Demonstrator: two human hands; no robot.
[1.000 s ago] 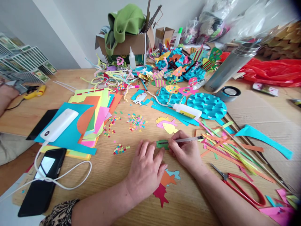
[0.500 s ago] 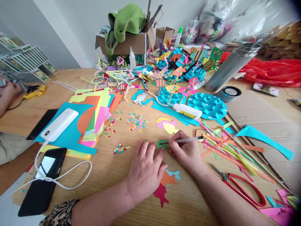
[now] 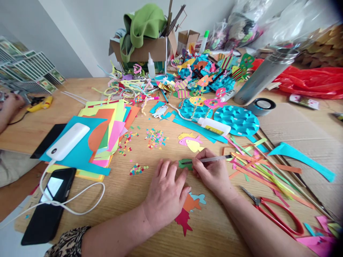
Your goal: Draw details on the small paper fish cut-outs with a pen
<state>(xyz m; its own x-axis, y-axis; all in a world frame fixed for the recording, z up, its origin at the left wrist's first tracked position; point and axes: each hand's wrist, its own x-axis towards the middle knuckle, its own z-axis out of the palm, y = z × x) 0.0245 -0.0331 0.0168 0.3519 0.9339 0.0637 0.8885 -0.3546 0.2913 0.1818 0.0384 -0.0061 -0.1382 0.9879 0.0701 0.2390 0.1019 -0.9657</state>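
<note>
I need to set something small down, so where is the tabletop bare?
Bare wood shows between the white cable and the left hand, below the paper dots; another patch lies nearer the camera than the red paper fish. It is crowded right of the right hand, with paper strips and red-handled scissors, and at the back.

Here we are, one single view, and it comes from the wearer's own head, peering forward and steeply down over the tabletop [image 3: 120, 192]! Both forearms run in from the bottom edge, and look how close we are: the left hand [image 3: 167, 192] and right hand [image 3: 211, 175] sit within arm's reach, just below the middle. Beyond them the angle flattens, out to the wall [image 3: 88, 21] along the top. And it's wide, too, catching another person's hand [image 3: 13, 103] at far left, red plastic [image 3: 308, 82] at far right, with darkness closing in on the right-hand corners!
</note>
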